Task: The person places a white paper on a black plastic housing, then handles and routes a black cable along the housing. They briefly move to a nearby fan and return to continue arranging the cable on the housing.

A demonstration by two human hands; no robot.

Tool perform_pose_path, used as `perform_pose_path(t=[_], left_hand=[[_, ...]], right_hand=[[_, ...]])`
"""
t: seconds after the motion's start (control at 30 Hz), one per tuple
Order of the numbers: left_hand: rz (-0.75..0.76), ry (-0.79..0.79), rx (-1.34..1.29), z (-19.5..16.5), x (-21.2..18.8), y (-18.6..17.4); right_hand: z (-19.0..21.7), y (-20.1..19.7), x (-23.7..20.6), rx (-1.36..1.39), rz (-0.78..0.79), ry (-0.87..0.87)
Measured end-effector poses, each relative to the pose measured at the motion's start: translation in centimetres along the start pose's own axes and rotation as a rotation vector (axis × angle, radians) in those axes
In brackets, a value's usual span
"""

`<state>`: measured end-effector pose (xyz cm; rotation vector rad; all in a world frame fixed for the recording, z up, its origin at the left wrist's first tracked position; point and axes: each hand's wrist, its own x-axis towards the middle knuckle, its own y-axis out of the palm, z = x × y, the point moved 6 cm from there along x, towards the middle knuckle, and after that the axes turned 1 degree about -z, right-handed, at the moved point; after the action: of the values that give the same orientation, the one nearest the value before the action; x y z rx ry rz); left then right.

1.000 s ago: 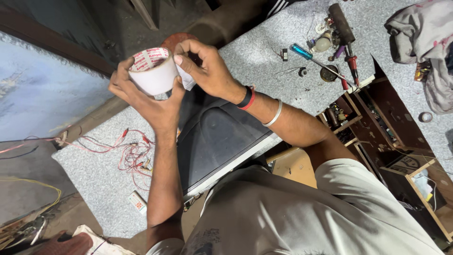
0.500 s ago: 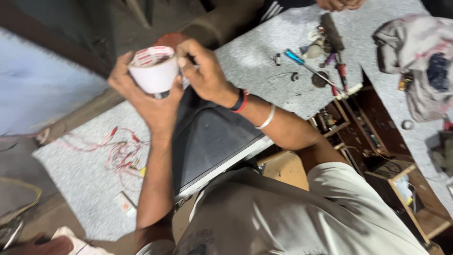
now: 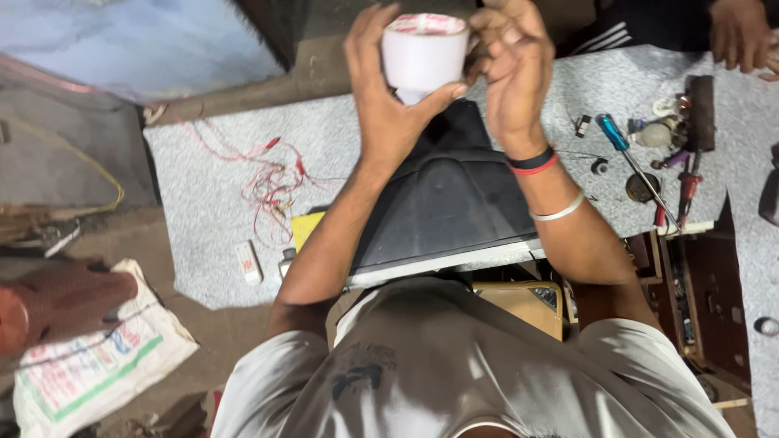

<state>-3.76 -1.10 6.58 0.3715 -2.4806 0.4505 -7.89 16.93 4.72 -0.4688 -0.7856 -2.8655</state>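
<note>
Taking the dark curved television casing (image 3: 442, 203) on the grey speckled worktop (image 3: 219, 162) as the landmark: far to its left lies a printed white woven sack (image 3: 89, 369); just left of it, a tangle of thin red wires (image 3: 272, 182) and a small yellow block (image 3: 306, 227); above its far edge the left hand (image 3: 381, 89) is wrapped around a wide white roll of adhesive tape (image 3: 423, 53), thumb under the lower rim, fingers up the side; the right hand (image 3: 507, 69) is closed against the roll's right face, fingertips pinched as if on the tape end, though that end is hidden; the roll looks light, stiff and smooth-sided, likely best held across its outer wall or through the core; right of the casing lie a blue-handled screwdriver (image 3: 621, 146) and a red-handled tool (image 3: 688, 191); another person's hand (image 3: 734, 32) rests at the worktop's far right.
</note>
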Motion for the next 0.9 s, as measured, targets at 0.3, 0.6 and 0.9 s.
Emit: perform_pose_path(t=[0.3, 0.6, 0.9], left_hand=[[0.003, -0.025, 0.013, 1.5, -0.3, 0.2], [0.098, 0.107, 0.003, 1.6, 0.7, -0.4], [0.054, 0.229, 0.116, 1.0, 1.4, -1.2]], right_hand=[[-1.0, -0.2, -1.3, -0.372, -0.016, -0.096], [-0.5, -0.5, -0.7, -0.405, 0.02, -0.182], [0.6, 1.0, -0.3, -0.399, 0.135, -0.143]])
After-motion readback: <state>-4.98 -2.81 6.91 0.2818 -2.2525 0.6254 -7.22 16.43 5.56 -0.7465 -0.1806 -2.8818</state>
